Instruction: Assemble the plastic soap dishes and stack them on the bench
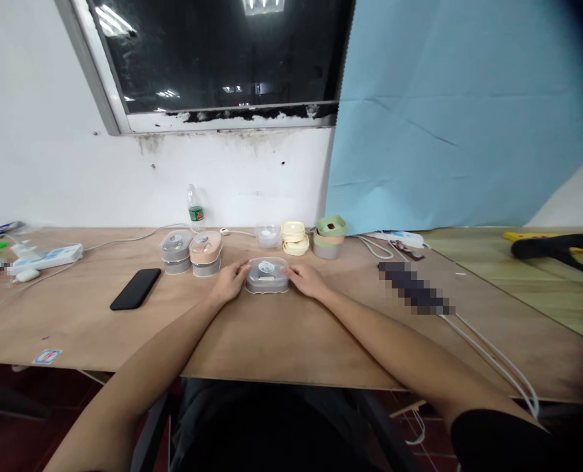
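Observation:
A grey oval lunch box (267,280) with a clear lid and a round label on top sits on the table in front of me. My left hand (231,282) is closed against its left side, thumb at the lid's edge. From the opposite side my right hand (306,280) grips the box the same way. The undersides of the fingers are partly hidden. To the left stand a grey stacked box (176,252) and a pink and grey one (206,254), both with clear covers. Behind are a clear tub (268,236), cream-coloured lids (295,238) and stacked green, pink and grey bowls (329,237).
A black phone (135,289) lies to the left, beyond it a white power strip (48,258). A plastic bottle (194,204) stands by the wall. At right are a blurred-out dark object (414,287) with white cables and a black-and-yellow tool (557,248).

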The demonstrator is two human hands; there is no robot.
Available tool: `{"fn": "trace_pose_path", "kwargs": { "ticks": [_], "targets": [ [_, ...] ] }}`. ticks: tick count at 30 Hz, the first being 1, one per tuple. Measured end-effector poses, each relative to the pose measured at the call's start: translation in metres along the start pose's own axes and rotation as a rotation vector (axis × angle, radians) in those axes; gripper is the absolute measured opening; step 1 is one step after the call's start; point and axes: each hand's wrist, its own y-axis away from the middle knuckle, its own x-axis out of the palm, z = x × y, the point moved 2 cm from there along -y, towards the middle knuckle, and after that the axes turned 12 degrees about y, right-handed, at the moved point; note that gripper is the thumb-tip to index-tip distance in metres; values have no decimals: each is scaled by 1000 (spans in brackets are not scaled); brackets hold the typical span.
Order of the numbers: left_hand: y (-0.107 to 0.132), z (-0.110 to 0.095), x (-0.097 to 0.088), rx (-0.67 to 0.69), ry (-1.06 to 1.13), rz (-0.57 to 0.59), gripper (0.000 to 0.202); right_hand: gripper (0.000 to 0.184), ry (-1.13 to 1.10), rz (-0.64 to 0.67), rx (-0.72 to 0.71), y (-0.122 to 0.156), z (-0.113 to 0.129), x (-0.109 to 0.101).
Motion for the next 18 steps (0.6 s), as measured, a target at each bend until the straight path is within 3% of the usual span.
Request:
{"fn": "trace_pose_path", "kwargs": {
  "ticks": [5,12,18],
  "targets": [
    [-2,0,1,-17,5,68,48,60,49,48,-25,0,-1,0],
    [-5,6,-2,-27,-204,24,52,60,84,72,-106,0,-1,-2],
    [-3,6,-6,168,-317,-67,41,60,93,65,-112,0,-1,0]
  ]
}}
